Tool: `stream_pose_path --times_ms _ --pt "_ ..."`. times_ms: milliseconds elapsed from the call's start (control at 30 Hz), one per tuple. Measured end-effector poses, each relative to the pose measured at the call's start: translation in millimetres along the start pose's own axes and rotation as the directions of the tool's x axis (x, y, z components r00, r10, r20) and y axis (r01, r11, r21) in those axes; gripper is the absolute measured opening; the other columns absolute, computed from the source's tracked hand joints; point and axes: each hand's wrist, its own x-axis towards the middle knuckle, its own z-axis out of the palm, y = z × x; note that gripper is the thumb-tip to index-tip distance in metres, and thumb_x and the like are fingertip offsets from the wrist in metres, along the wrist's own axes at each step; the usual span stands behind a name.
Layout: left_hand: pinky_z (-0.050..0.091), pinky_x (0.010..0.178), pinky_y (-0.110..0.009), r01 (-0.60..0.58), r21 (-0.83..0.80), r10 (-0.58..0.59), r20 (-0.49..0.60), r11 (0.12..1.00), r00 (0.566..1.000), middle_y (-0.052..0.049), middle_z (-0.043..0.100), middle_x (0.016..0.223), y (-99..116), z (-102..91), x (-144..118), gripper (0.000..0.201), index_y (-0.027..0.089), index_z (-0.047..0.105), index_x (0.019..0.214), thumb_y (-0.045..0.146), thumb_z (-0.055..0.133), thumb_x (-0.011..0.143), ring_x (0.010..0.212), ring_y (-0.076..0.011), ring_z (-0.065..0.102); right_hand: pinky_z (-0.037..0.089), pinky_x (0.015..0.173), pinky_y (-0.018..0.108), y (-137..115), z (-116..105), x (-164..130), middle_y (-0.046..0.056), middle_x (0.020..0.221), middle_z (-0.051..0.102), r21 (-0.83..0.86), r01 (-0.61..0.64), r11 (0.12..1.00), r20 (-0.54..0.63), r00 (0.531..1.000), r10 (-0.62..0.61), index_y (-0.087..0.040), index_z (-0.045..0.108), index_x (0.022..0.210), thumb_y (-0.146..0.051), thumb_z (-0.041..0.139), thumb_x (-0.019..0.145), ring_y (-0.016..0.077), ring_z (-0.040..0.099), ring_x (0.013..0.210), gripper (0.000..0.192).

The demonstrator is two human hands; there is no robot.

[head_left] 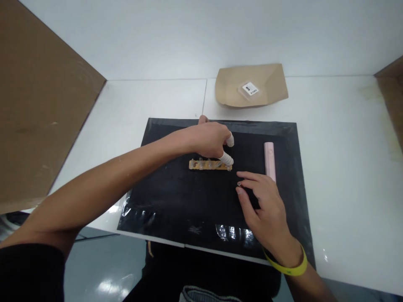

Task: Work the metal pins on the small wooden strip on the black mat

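My left hand (212, 138) reaches over a narrow yellowish strip (206, 165) that carries several small clear pieces in a row. White coverings wrap its thumb and one finger. These two are spread apart, with the thumb at the strip's right end, over or touching the last clear piece (229, 167); which one I cannot tell. To the right, my right hand (264, 205) is closed in a pinch on a tiny, pale, ring-ended piece (239, 183), too small to make out further. A yellow wristband (291, 270) circles that wrist.
A black mat (176, 197) lies on the white table (343, 176). A pink bar-shaped object (270, 157) rests beyond my right hand, partly hidden by it. At the back stands a brown paper tray (270, 86) holding a small clear labelled box (249, 89). Brown panels (40, 109) flank the table.
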Motion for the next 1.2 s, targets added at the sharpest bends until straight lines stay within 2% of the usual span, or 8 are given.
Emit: stream_pose_path --times_ms 167,367,467,633,800,967,1067,1200 --pt "0.028 0.115 -0.054 -0.036 0.009 0.036 0.008 0.999 0.999 -0.008 0.079 0.115 -2.5 -2.4 -2.4 0.043 0.027 0.077 0.125 0.042 0.075 0.085 0.110 -0.0292 0.066 0.052 0.100 0.044 -0.1 0.7 0.4 0.008 0.121 0.073 -0.008 -0.005 1.000 0.002 1.000 0.005 -0.021 0.063 0.109 -0.014 0.061 0.102 0.0233 0.068 0.114 0.011" --pt "0.031 0.113 -0.053 -0.042 0.004 0.042 0.007 0.999 0.999 -0.007 0.080 0.108 -9.8 -3.4 -1.5 0.044 0.028 0.077 0.125 0.048 0.073 0.086 0.097 -0.0256 0.068 0.052 0.100 0.045 0.6 1.0 -0.6 0.008 0.121 0.073 -0.005 -0.013 1.000 0.006 1.000 0.013 -0.021 0.063 0.110 -0.014 0.061 0.102 0.0234 0.068 0.114 0.011" --pt "0.030 0.115 -0.053 -0.047 -0.016 0.047 0.001 0.999 0.999 -0.007 0.080 0.116 -10.2 -2.1 -0.6 0.047 0.029 0.076 0.128 0.050 0.074 0.086 0.103 -0.0265 0.069 0.052 0.101 0.044 0.8 1.2 -0.5 0.008 0.121 0.073 -0.002 -0.009 1.000 0.007 1.000 0.009 -0.021 0.064 0.110 -0.014 0.061 0.102 0.0226 0.067 0.114 0.011" --pt "0.025 0.120 -0.052 -0.062 -0.064 0.062 -0.003 0.996 0.998 -0.002 0.081 0.118 -1.7 -2.7 -1.4 0.029 0.031 0.083 0.114 0.033 0.071 0.087 0.112 -0.0263 0.070 0.053 0.099 0.044 0.1 1.2 0.0 0.008 0.121 0.073 -0.008 -0.003 1.000 0.008 1.000 0.003 -0.021 0.063 0.109 -0.014 0.061 0.102 0.0231 0.067 0.114 0.010" --pt "0.028 0.118 -0.051 -0.046 -0.050 0.048 0.044 0.998 0.998 -0.002 0.083 0.114 1.7 -2.9 0.2 0.032 0.030 0.084 0.108 0.018 0.067 0.083 0.108 -0.0244 0.071 0.053 0.098 0.045 -0.3 0.6 0.2 0.008 0.120 0.073 -0.002 -0.006 1.000 0.008 1.000 0.006 -0.021 0.063 0.109 -0.014 0.061 0.102 0.0232 0.067 0.114 0.011" --pt "0.025 0.119 -0.047 -0.092 -0.087 0.092 -0.011 0.992 0.996 -0.001 0.081 0.123 -7.5 -4.6 -0.6 0.028 0.031 0.083 0.112 0.035 0.069 0.088 0.116 -0.0263 0.068 0.052 0.099 0.044 0.1 0.8 -0.2 0.008 0.120 0.073 0.004 -0.003 1.000 0.003 1.000 0.003 -0.020 0.063 0.110 -0.012 0.061 0.101 0.0225 0.067 0.114 0.011" --pt "0.022 0.121 -0.048 -0.089 -0.080 0.089 -0.013 0.993 0.996 0.000 0.077 0.132 -9.5 -7.6 -4.5 0.031 0.031 0.081 0.118 0.034 0.066 0.091 0.120 -0.0254 0.067 0.052 0.099 0.043 0.1 1.4 -0.4 0.008 0.120 0.073 0.007 0.005 1.000 0.000 1.000 -0.005 -0.020 0.063 0.110 -0.013 0.062 0.102 0.0223 0.067 0.114 0.011" --pt "0.024 0.121 -0.051 -0.054 -0.036 0.055 0.028 0.998 0.998 -0.003 0.082 0.114 -6.0 -7.6 -6.5 0.034 0.029 0.081 0.119 0.029 0.062 0.091 0.115 -0.0259 0.068 0.052 0.099 0.043 -0.1 1.9 -0.3 0.008 0.120 0.073 0.003 0.007 1.000 0.005 1.000 -0.007 -0.019 0.063 0.110 -0.013 0.061 0.102 0.0224 0.066 0.114 0.010"
